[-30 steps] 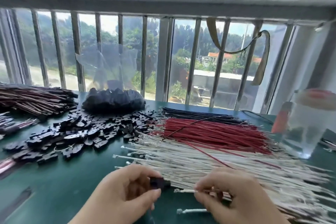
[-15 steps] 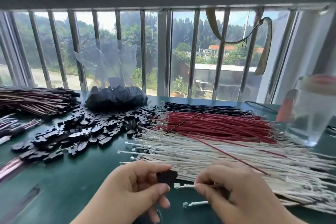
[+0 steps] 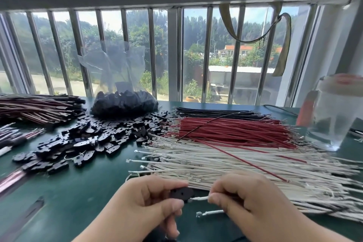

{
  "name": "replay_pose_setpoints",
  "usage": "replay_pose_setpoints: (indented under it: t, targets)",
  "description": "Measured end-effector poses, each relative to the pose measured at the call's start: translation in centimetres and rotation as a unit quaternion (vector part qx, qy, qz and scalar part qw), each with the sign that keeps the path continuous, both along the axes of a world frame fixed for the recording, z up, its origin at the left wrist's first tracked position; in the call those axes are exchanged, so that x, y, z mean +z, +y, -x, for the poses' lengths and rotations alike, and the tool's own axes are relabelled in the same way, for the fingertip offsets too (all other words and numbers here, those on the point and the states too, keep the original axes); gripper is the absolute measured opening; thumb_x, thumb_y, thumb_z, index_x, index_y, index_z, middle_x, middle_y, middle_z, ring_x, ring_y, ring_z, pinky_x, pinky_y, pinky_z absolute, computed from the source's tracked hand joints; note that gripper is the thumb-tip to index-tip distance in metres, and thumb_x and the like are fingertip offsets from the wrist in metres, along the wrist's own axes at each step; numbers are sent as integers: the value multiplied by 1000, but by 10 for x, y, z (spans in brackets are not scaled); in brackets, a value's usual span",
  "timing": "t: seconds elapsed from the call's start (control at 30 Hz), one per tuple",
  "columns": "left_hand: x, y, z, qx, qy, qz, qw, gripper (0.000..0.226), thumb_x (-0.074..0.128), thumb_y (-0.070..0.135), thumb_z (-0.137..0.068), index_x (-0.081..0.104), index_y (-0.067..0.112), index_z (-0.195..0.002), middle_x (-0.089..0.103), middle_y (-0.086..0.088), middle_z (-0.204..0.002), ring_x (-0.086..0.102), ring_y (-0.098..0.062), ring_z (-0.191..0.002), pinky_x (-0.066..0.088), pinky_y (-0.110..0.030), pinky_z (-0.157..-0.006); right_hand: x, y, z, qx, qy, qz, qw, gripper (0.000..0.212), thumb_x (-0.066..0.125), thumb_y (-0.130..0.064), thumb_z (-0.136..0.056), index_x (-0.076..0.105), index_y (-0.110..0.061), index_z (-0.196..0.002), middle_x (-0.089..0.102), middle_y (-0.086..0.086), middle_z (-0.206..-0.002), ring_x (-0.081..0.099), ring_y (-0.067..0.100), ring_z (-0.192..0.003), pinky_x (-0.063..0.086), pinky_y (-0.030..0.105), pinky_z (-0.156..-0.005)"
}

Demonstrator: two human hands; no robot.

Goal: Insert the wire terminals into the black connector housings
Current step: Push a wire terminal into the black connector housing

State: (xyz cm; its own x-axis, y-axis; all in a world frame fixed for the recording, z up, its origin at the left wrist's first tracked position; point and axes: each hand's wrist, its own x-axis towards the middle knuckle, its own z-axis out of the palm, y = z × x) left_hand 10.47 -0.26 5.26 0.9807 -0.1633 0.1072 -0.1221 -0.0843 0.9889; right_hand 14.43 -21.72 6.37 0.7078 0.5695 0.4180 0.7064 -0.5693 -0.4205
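Note:
My left hand [image 3: 149,200] pinches a small black connector housing [image 3: 181,193] between thumb and fingers, low in the middle of the view. My right hand [image 3: 249,204] pinches a white wire [image 3: 199,198] whose metal terminal tip touches the housing's right edge. A second white wire [image 3: 210,212] sticks out from under the right hand. Behind the hands lie spread bundles of white wires [image 3: 225,161], red wires [image 3: 235,131] and black wires [image 3: 214,113]. Loose black housings [image 3: 88,139] are heaped to the left.
A clear plastic bag of black housings [image 3: 123,102] stands at the back by the barred window. Finished dark wire bundles [image 3: 37,108] lie at far left. A clear plastic jug [image 3: 332,116] stands at right on the green table [image 3: 82,188].
The housing and the white wire's terminal have come together; a gap separated them before and the tip now touches the housing. The view tilted down a little.

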Motion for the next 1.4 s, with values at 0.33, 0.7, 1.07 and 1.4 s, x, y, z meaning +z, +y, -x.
replay_pose_setpoints:
  t: [0.33,0.7,1.07,1.4]
  targets:
    - [-1,7,-1,-65,96,142,983,60,95,26,-42,73,-1,-91,61,-17,-57,56,-22,-40,56,-40,-57,10,1,9,-5,24,-31,999,14,58,-52,-75,63,-39,-76,64,-23,-73,60,1,-69,46,14,-59]
    - [-3,9,-2,-69,101,126,984,61,95,30,-41,74,2,-90,63,-15,-58,57,-19,-40,57,-36,-52,15,1,11,-8,103,-80,991,9,77,-32,-71,70,-36,-69,64,-19,-62,57,-4,-58,39,6,-53]
    - [-2,9,0,-84,131,140,978,48,92,20,-49,73,-2,-88,61,-18,-58,55,-19,-38,56,-36,-52,12,-2,11,5,55,-60,997,9,72,-41,-69,69,-40,-77,66,-20,-70,62,2,-68,46,13,-56]
    - [0,5,1,-80,130,109,982,61,96,26,-38,74,1,-89,64,-18,-59,58,-20,-40,57,-35,-55,5,5,11,34,32,-49,998,11,70,-42,-72,66,-38,-82,64,-25,-78,62,1,-74,50,20,-60]
